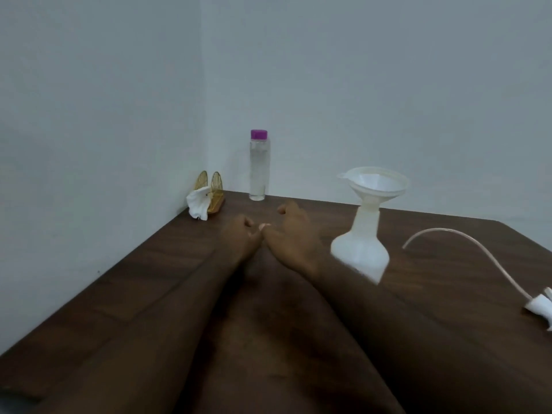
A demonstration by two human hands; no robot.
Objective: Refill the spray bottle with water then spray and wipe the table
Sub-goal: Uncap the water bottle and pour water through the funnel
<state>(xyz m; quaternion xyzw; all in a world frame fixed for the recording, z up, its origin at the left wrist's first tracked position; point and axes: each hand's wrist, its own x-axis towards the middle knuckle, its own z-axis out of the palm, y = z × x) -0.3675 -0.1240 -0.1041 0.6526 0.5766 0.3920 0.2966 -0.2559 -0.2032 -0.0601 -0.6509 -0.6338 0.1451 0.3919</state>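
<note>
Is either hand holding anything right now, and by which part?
Nothing is held. The left hand and right hand both hover empty above the table, short of the water bottle.

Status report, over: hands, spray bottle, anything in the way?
Left hand and right hand empty, extended toward water bottle, cap on. Spray bottle uncapped, funnel in neck; sprayer head lying at right. Nothing between hands and water bottle.

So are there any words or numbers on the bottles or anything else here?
None can be read. The clear plastic water bottle with the purple cap shows no label, and the white plastic spray bottle under the white funnel is plain.
</note>
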